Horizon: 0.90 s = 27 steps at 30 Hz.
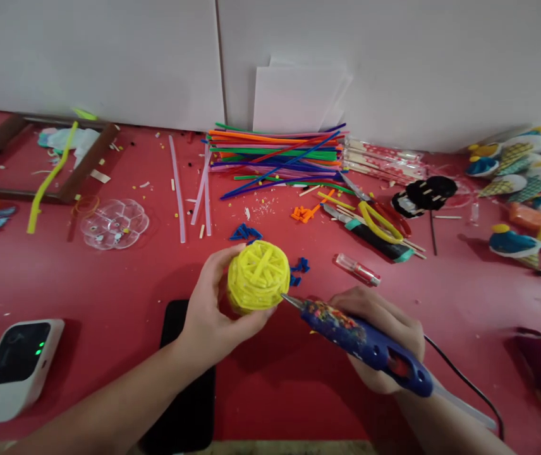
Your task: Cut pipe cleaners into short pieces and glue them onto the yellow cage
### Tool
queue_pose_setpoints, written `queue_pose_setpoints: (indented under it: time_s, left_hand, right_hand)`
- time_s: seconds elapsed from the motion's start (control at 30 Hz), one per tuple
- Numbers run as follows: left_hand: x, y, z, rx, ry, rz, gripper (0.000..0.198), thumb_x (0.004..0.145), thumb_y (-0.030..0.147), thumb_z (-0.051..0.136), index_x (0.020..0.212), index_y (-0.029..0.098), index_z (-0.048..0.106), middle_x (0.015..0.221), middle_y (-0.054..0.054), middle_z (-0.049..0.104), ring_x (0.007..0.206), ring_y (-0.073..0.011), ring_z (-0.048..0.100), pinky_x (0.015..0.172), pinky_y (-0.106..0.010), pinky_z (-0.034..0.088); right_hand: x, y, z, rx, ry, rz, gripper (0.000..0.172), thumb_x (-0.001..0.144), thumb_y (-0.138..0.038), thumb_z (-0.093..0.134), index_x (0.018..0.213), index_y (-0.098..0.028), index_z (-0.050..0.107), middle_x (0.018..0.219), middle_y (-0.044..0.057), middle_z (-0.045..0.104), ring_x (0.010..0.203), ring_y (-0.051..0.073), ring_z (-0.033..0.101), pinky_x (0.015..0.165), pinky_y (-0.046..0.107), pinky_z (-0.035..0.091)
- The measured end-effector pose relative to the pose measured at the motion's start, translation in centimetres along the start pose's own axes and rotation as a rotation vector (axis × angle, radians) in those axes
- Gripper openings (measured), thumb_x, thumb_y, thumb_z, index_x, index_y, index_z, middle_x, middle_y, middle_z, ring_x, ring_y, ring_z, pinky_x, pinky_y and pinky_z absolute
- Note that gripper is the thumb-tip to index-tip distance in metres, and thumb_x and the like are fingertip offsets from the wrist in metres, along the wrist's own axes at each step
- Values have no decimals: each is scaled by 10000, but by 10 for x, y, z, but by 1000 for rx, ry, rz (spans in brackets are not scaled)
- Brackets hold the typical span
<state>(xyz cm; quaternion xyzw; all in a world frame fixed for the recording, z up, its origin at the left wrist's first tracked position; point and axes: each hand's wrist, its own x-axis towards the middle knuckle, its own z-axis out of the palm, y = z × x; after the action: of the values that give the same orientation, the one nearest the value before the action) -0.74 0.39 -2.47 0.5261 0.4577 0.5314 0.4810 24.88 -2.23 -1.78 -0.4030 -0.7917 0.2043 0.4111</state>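
My left hand is wrapped around a yellow ball woven from straw pieces, holding it just above the red table. A blue hot glue gun, speckled with dried glue, is gripped in my right hand. Its metal nozzle touches the lower right side of the ball. A black cord runs from the gun off to the right.
A pile of coloured straws lies at the back centre, with yellow-handled scissors and a small screwdriver to the right. A black phone lies under my left forearm. A white device sits front left; a clear tray lies left.
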Motion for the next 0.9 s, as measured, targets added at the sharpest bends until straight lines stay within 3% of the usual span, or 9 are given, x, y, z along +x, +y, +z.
queue_pose_setpoints:
  time_s: [0.2,0.6,0.9]
  left_hand:
    - [-2,-3,-3,104,-33,30,752,654,193,897,1322,313,573,1359,-96,604,1277,-313,607,1147,-512,461]
    - [-4,-3,-5,158,-36,25,794,631,197,905,1348,325,587,1344,-101,621,1248,-340,611,1135,-539,458]
    - [-4,-6,-6,221,-59,44,782,693,250,885,1388,344,541,1381,-99,584,1275,-333,584,1155,-553,430]
  right_hand:
    - [0,-2,2,-26,10,27,276,734,-225,540,1006,-225,590,787,37,655,673,198,663,581,320,543]
    - [-1,-1,1,-42,7,37,236,741,-196,556,972,-243,573,764,37,612,642,205,624,541,336,522]
    - [0,1,3,-32,29,45,228,723,-204,548,948,-233,572,725,19,574,614,185,589,522,327,501]
